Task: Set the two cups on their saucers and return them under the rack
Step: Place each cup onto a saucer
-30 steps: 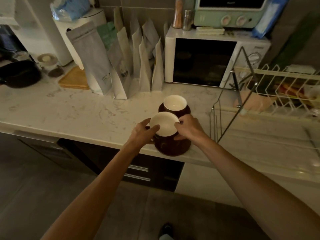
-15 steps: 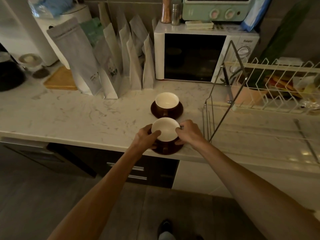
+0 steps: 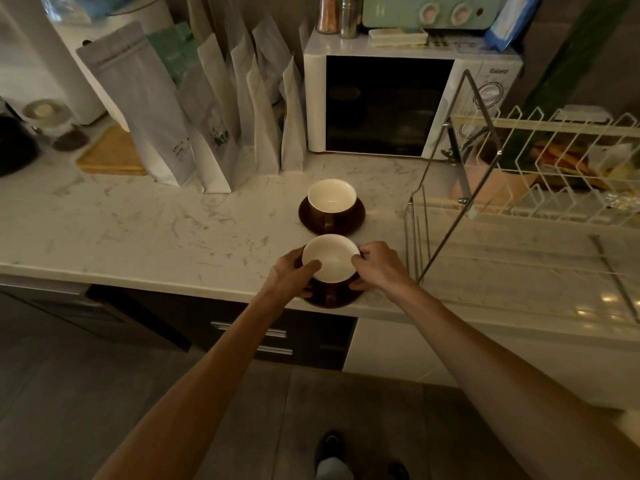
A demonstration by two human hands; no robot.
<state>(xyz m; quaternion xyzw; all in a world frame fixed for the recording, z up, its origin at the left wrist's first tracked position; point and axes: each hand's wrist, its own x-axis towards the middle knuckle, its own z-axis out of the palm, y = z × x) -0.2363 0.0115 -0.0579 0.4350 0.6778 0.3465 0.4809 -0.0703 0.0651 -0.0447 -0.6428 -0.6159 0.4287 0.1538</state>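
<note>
Compared with the view one second earlier, the near cup (image 3: 330,258) and its saucer (image 3: 331,296) have come down from a raised position to the front edge of the counter (image 3: 145,233), and the far cup (image 3: 331,199) now shows its whole saucer (image 3: 332,220) behind them. Both cups are brown outside and cream inside, each seated upright on a brown saucer. The near set lies at the counter's front edge, the saucer rim just over the lip. The far set stands just behind it, apart from it, in front of the microwave (image 3: 408,102). The left hand (image 3: 292,277) clasps the near cup from the left, thumb lying over the rim and fingers curled round the wall down to the saucer. The right hand (image 3: 375,266) clasps it from the right, fingertips on the rim and side. Both hands are closed round the cup; whether they also press the saucer cannot be told. The rack (image 3: 519,188), a wire dish frame with a folding metal leg, stands to the right of both sets, near them but not touching. Neither set is under it. A row of paper bags (image 3: 207,116) leans against the wall to the left of the microwave, behind the cups.
</note>
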